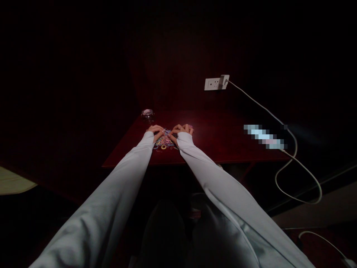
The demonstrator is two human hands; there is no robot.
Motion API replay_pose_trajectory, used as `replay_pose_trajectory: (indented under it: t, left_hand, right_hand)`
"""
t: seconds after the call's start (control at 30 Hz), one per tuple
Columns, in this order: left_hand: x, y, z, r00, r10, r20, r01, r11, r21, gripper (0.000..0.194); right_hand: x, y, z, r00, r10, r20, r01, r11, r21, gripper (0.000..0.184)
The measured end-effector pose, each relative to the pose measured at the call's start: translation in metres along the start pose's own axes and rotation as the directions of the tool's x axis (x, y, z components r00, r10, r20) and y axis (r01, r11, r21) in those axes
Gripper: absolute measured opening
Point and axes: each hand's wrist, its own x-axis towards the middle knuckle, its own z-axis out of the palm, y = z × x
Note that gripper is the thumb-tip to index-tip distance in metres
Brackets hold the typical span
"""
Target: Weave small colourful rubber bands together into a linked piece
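Note:
A loose pile of small coloured hair ties [166, 140] lies on the dark red table, with pink, yellow and blue ones among them. At the pile's left side, my left hand [155, 130] bends its fingers inward, thumb and fingertips close together at the ties. My right hand [182, 129] mirrors it on the right side, its thumb and forefinger drawn together at the pile and its other fingers curled. Whatever lies between the fingertips of either hand is too small and dim to make out.
Behind my left hand stands a small clear jar [147, 113] with something pinkish on top. A pixelated bright object [263, 136] lies on the right, joined to a white cable [296, 143]. The cable runs to a wall socket [213, 84]. The table [217, 145] ends just before my forearms.

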Motion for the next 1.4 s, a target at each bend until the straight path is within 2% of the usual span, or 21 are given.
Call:
replay_pose_trajectory:
  t: [0.2,0.4,0.7,0.83,0.97,1.23,1.4]
  left_hand:
    - [0.001,-0.002,0.0,1.0,0.009,-0.016,-0.009,1.0,0.002,0.035]
    - [0.001,-0.005,0.0,0.999,0.001,-0.054,-0.001,1.0,0.011,0.037]
    - [0.015,-0.044,0.01,0.995,0.01,-0.096,-0.007,0.999,0.032,0.034]
    - [0.017,-0.052,0.012,0.991,0.029,-0.132,-0.023,0.999,0.041,0.032]
    - [0.015,-0.048,0.011,0.983,0.011,-0.183,-0.003,0.999,0.045,0.032]
    - [0.008,-0.025,0.012,0.941,-0.038,-0.336,0.047,0.999,0.017,0.035]
    - [0.008,-0.022,0.012,0.929,-0.052,-0.368,0.064,0.998,0.021,0.034]
  right_hand:
    - [0.002,0.002,0.004,1.0,-0.012,-0.011,0.011,1.0,-0.018,0.03]
    - [-0.002,-0.001,-0.002,1.0,0.003,-0.01,-0.003,1.0,-0.013,0.029]
    - [-0.004,-0.005,-0.007,1.0,0.018,-0.009,-0.018,1.0,0.0,0.031]
    - [-0.004,-0.002,-0.005,1.0,0.006,-0.027,-0.006,1.0,0.003,0.033]
    - [-0.004,-0.001,-0.004,0.999,-0.004,-0.044,0.003,1.0,-0.007,0.031]
    - [-0.004,0.0,-0.004,0.998,-0.014,-0.056,0.011,0.998,-0.059,0.033]
    - [-0.003,0.0,-0.002,0.999,-0.008,-0.047,0.001,0.991,-0.135,0.029]
